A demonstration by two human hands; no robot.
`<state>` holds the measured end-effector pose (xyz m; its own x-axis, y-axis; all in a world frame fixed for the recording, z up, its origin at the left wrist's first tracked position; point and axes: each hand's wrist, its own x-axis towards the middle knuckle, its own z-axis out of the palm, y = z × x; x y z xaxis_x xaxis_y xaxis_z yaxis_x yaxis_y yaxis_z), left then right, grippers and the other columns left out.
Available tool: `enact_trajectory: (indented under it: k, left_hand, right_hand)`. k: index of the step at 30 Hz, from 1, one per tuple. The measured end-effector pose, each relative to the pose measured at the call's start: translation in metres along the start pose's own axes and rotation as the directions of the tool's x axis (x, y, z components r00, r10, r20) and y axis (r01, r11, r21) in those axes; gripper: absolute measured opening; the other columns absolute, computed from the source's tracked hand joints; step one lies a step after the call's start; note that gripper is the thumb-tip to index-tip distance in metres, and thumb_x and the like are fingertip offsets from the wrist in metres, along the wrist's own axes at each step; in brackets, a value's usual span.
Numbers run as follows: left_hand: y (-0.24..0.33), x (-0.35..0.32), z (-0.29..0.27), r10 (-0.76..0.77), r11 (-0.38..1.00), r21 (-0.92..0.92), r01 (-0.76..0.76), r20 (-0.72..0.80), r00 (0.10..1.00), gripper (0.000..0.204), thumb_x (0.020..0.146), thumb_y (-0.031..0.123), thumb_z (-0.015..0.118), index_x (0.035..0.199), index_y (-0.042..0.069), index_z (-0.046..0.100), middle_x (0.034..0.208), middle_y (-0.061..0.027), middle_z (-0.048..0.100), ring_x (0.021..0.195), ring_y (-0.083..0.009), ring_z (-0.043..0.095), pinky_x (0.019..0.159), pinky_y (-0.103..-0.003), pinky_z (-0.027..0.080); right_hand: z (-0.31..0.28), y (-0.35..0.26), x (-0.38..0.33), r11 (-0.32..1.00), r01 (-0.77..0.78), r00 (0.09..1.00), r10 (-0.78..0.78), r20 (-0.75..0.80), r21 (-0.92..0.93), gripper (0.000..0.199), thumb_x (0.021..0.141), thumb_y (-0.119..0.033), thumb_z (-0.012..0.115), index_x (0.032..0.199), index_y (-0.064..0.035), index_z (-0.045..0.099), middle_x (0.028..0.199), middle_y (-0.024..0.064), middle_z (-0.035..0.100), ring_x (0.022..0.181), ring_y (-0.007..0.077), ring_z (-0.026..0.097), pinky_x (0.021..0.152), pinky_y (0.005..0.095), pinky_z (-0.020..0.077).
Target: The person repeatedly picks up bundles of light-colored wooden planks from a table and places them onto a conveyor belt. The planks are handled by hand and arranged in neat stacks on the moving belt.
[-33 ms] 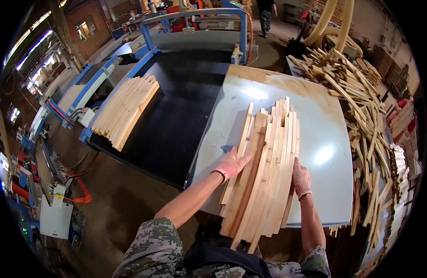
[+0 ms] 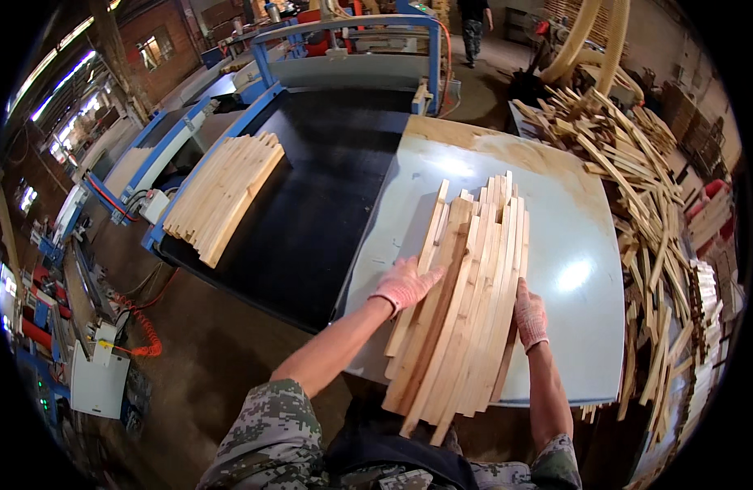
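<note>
A bundle of pale wooden strips (image 2: 478,278) lies lengthwise on the grey-white tabletop (image 2: 572,327) in front of me. Their ends are uneven, and the near ones jut past the table's front edge toward my body. My left hand (image 2: 405,286), in a pinkish knit glove, rests against the bundle's left side with fingers stretched out and thumb apart. On the right side, my gloved right hand (image 2: 530,314) lies along the outer strip with its fingers extended; some fingertips are hidden. The bundle sits between the two hands.
A second row of wooden strips (image 2: 225,192) lies on the black conveyor belt (image 2: 319,188) at left, below a blue machine frame (image 2: 348,24). Loose offcuts (image 2: 629,171) heap up at the right. A person (image 2: 472,33) stands at the back. Red coiled hose (image 2: 148,331) hangs at left.
The near ends of the strips have shifted slightly to the left. Both hands keep their places along the bundle's sides.
</note>
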<state>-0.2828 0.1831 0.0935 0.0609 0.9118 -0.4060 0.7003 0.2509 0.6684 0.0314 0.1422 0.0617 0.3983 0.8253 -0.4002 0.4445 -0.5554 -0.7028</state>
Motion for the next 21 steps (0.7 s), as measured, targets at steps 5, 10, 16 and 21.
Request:
enact_trajectory:
  k: [5,10,16,21]
  left_hand:
    - [-0.024,0.046,-0.057,-0.032,0.945,0.311,0.106,-0.237,0.971,0.098,0.097,0.071,0.057,0.165,0.003,0.038,0.153,-0.0285,0.055,0.141,-0.0415,0.054,0.119,-0.047,0.044]
    - [-0.089,0.066,-0.135,0.046,0.934,0.344,0.095,-0.382,0.923,0.074,0.103,0.066,0.05,0.156,0.014,0.052,0.136,-0.0226,0.066,0.126,-0.0425,0.064,0.106,-0.053,0.051]
    - [-0.198,0.077,-0.247,-0.101,0.959,0.209,0.19,-0.374,0.922,0.08,0.103,0.073,0.045,0.152,0.011,0.056,0.155,-0.0235,0.055,0.141,-0.0444,0.053,0.117,-0.053,0.042]
    - [-0.286,0.103,-0.331,0.02,0.907,0.382,0.178,-0.461,0.887,0.091,0.102,0.076,0.044,0.154,0.003,0.057,0.173,-0.028,0.031,0.161,-0.0442,0.026,0.132,-0.053,0.015]
  right_hand:
    - [0.072,-0.056,0.026,0.983,0.143,0.983,-0.155,0.102,0.117,0.065,0.107,-0.059,0.052,0.099,0.0015,0.074,0.088,0.0191,0.07,0.086,0.0312,0.064,0.088,0.043,0.0515]
    - [0.169,-0.123,0.041,0.948,0.317,0.929,-0.316,0.191,0.027,0.06,0.106,-0.054,0.052,0.109,0.0017,0.074,0.108,0.0285,0.074,0.108,0.0457,0.069,0.097,0.0491,0.0518]
    - [0.296,-0.229,0.013,0.937,0.342,0.896,-0.305,0.323,-0.064,0.055,0.098,-0.05,0.062,0.113,0.0018,0.074,0.11,0.0258,0.076,0.109,0.0441,0.071,0.094,0.0493,0.0556]
    - [0.398,-0.3,-0.017,0.927,0.373,0.879,-0.34,0.333,-0.039,0.05,0.096,-0.042,0.069,0.114,0.0047,0.073,0.116,0.0285,0.075,0.114,0.0454,0.072,0.097,0.0508,0.0572]
